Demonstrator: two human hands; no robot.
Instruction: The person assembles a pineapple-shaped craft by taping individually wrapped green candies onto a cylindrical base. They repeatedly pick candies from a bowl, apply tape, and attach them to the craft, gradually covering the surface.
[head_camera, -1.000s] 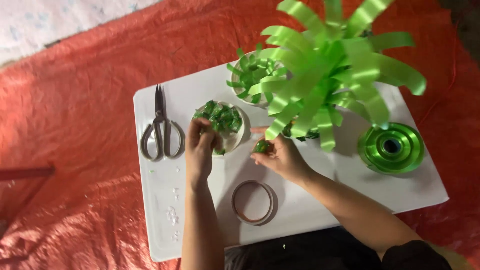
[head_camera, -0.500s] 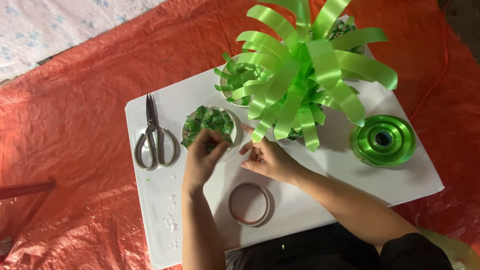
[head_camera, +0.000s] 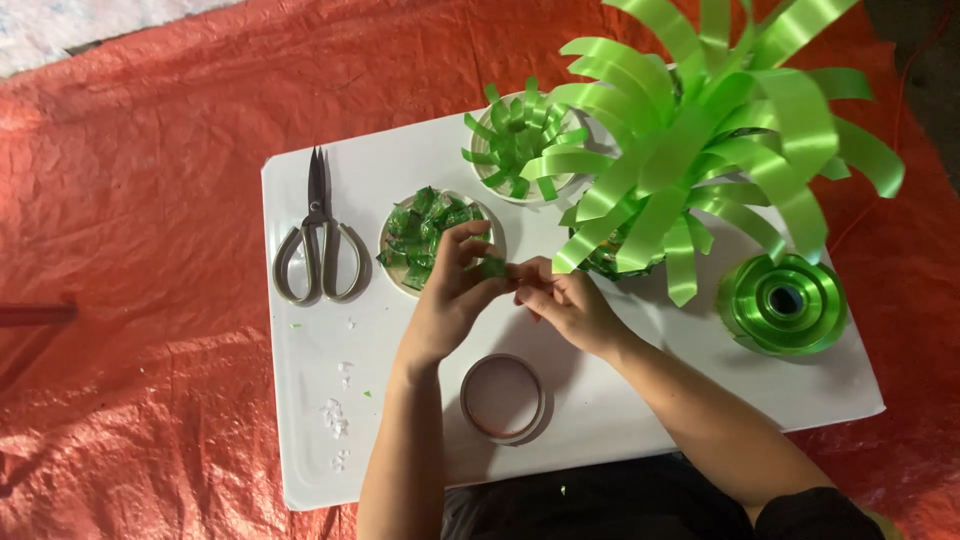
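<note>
My left hand (head_camera: 452, 290) pinches a small folded green ribbon piece (head_camera: 493, 267) just in front of a white bowl (head_camera: 385, 243) filled with several such green pieces. My right hand (head_camera: 566, 305) meets it, fingertips on the same piece over the white board (head_camera: 330, 400). A big bow of bright green ribbon loops (head_camera: 700, 130) rises at the right, close above my right hand.
Black-handled scissors (head_camera: 320, 235) lie at the board's left. A second white bowl of green ribbon loops (head_camera: 520, 140) stands at the back. A roll of tape (head_camera: 503, 397) lies near me, a green ribbon spool (head_camera: 785, 300) at the right. Orange tarp (head_camera: 130, 250) surrounds the board.
My left hand has come out of the bowl with a green piece, and my right hand has closed in on it. The view has shifted, so everything sits further right.
</note>
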